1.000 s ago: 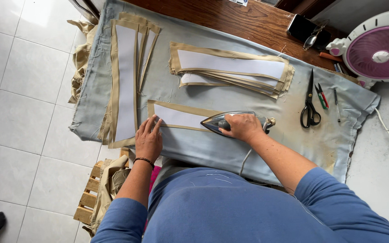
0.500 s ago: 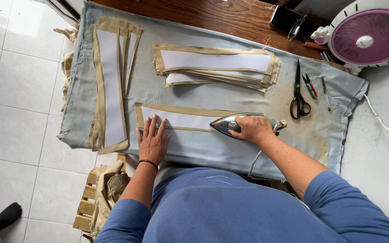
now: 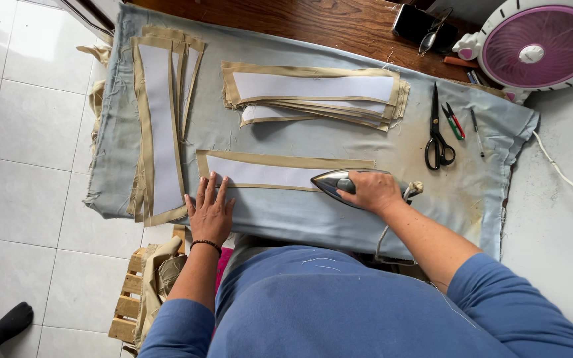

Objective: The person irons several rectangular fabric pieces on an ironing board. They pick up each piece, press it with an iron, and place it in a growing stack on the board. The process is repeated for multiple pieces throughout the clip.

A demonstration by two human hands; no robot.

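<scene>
One view only: head camera, worn on my head, looking almost straight down over chest at work surface. Near range, arm's length. Blue shirt fills bottom edge; both forearms enter from bottom. Padded table cover (image 3: 286, 219) spans centre, tilted a little in picture, far edge at top. Left hand (image 3: 210, 211) and right hand (image 3: 374, 192) sit mid-picture. Tiled floor (image 3: 28, 132) along left side, fan (image 3: 538, 45) cut off at top right corner. No second view, so no shared part.

Bright, even daylight, soft short shadows, glare on the floor tiles (image 3: 31, 53), sharp focus throughout.
</scene>
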